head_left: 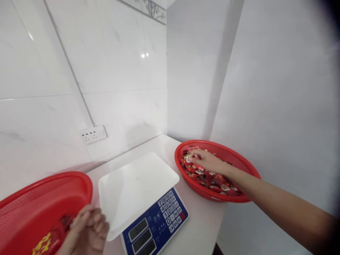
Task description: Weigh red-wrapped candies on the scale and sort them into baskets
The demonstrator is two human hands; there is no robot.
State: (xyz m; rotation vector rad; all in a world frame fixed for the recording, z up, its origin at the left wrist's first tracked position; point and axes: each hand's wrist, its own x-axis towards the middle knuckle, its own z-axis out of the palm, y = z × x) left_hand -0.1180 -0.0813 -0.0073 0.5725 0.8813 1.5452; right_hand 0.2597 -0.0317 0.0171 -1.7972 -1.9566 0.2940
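Note:
My right hand (205, 160) reaches into the right red plastic basket (245, 166), which holds many small red wrapped candies (216, 179). Its thumb and fingers are bent around a wrapped candy (196, 157) at the top of the pile. At the lower left, my left hand (91, 228) hovers with loosely curled fingers, and nothing shows in them. It is between the left red basket (85, 186) and the white pan (138, 184) of a digital scale. Inside that left basket lie a red packet with yellow print (44, 244) and some dark red wrappers (67, 221), partly behind the hand.
The scale's blue keypad panel (156, 221) faces me, its displays dark. Both baskets and the scale stand on a white table (196, 219) in a corner. A tiled wall with a socket (93, 134) rises behind; a plain wall (278, 88) borders the right.

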